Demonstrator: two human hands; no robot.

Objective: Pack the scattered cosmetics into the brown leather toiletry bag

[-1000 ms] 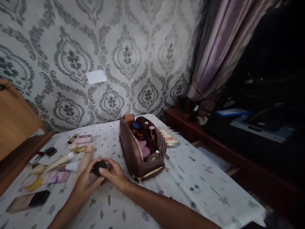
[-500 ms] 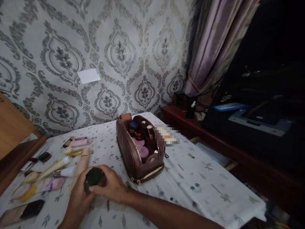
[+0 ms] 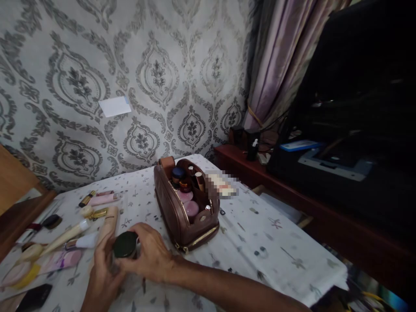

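Observation:
Between my two hands is a small jar with a dark round lid [image 3: 125, 243], held low over the patterned cloth. My left hand [image 3: 105, 268] is closed round the jar's left side and lower part. From the other side, the fingers of my right hand [image 3: 151, 253] grip it near the lid. Most of the jar's body is hidden by the hands. Just beyond my right hand stands an unzipped brown makeup bag [image 3: 165, 212], with pink-lidded jars [image 3: 190, 209], a dark-blue-lidded jar [image 3: 178, 174] and slim tubes inside.
Many cosmetics lie to the left: a beige tube [image 3: 108, 221], a pink tube [image 3: 61, 261], a black-capped bottle [image 3: 35, 297] and a pink lip gloss [image 3: 102, 199]. A wooden piece [image 3: 19, 182] borders the left. A dark red cabinet [image 3: 234, 167] stands behind right.
The view has shifted slightly to the right. The jar's lid shows a little more clearly between my hands, which both keep hold of it.

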